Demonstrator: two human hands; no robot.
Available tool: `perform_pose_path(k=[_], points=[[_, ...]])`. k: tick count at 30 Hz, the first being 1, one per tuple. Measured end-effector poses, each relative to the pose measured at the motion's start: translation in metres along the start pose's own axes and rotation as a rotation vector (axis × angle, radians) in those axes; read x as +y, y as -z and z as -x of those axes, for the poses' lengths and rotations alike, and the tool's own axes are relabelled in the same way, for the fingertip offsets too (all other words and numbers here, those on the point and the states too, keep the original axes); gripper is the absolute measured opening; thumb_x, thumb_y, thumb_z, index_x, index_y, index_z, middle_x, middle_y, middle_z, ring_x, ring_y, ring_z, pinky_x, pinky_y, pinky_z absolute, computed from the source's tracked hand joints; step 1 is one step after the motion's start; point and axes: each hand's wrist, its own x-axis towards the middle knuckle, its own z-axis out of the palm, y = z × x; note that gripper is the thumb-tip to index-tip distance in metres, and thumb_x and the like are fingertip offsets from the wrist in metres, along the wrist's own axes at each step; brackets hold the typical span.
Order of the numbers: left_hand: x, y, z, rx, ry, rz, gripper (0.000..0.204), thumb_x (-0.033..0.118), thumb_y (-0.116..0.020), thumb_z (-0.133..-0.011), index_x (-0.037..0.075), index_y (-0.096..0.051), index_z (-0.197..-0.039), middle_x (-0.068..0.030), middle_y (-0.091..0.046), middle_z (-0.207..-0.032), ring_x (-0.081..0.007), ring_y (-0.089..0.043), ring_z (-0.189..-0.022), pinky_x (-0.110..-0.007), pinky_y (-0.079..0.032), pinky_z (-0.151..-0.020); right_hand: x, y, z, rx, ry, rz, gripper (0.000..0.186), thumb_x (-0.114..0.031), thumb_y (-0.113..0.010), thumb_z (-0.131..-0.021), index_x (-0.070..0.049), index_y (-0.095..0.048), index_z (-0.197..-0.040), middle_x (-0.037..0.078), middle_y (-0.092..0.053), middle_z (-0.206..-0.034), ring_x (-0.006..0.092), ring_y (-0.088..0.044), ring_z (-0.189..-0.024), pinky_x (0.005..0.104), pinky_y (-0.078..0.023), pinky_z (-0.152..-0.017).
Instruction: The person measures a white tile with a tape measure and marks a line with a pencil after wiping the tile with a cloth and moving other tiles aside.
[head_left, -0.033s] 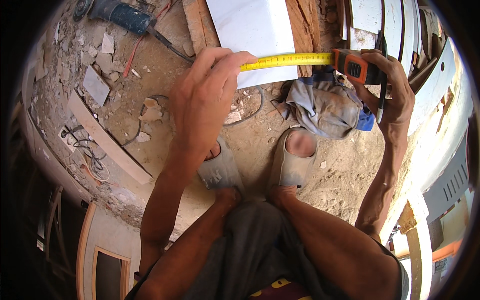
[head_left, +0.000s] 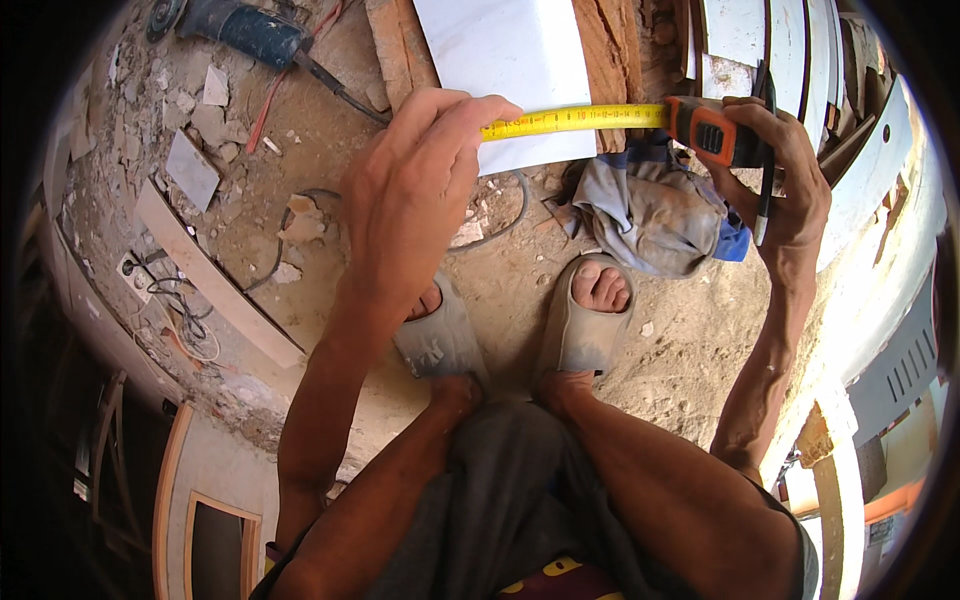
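My left hand (head_left: 415, 180) is closed on the free end of a yellow tape measure blade (head_left: 560, 121), its fingertips over the end. The blade runs straight to the right, across the lower part of a white panel (head_left: 505, 60), into its black and orange case (head_left: 715, 133). Around that case my right hand (head_left: 790, 180) is wrapped, thumb and fingers on either side. The same hand also keeps a thin black marker-like stick (head_left: 768, 170) with a pale tip, lying along the fingers. What the left fingertips press against is partly hidden.
A crumpled grey and blue cloth (head_left: 655, 215) lies below the tape. Rough wooden boards (head_left: 608, 60) flank the panel. An angle grinder (head_left: 245, 32), its cable, broken tile pieces (head_left: 192, 170) and a socket block (head_left: 137, 275) sit on the dusty ground. My sandals (head_left: 585, 315) stand below.
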Motion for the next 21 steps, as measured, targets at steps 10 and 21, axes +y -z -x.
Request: perform_pose_path(k=[10, 21], points=[[-0.013, 0.009, -0.017, -0.178, -0.152, -0.018, 0.024, 0.003, -0.074, -0.094, 0.014, -0.080, -0.115, -0.0036, -0.074, -0.102, -0.0220, -0.073, -0.090, -0.034, -0.057, -0.081, 0.005, 0.000, 0.004, -0.004, 0.040, 0.018, 0.057, 0.011, -0.088, -0.075, -0.010, -0.073, -0.126, 0.005, -0.077, -0.112, 0.0181, -0.078, -0.097, 0.0313, -0.063, -0.082], [-0.035, 0.009, 0.001, -0.011, -0.062, 0.060, 0.028, 0.007, -0.088, -0.086, 0.010, -0.080, -0.112, -0.0034, -0.077, -0.105, -0.0158, -0.073, -0.093, -0.030, -0.057, -0.081, 0.005, 0.000, 0.006, -0.066, 0.016, 0.051, 0.062, 0.006, -0.091, -0.076, -0.008, -0.070, -0.132, 0.011, -0.078, -0.127, 0.0280, -0.075, -0.117, 0.0384, -0.064, -0.097]])
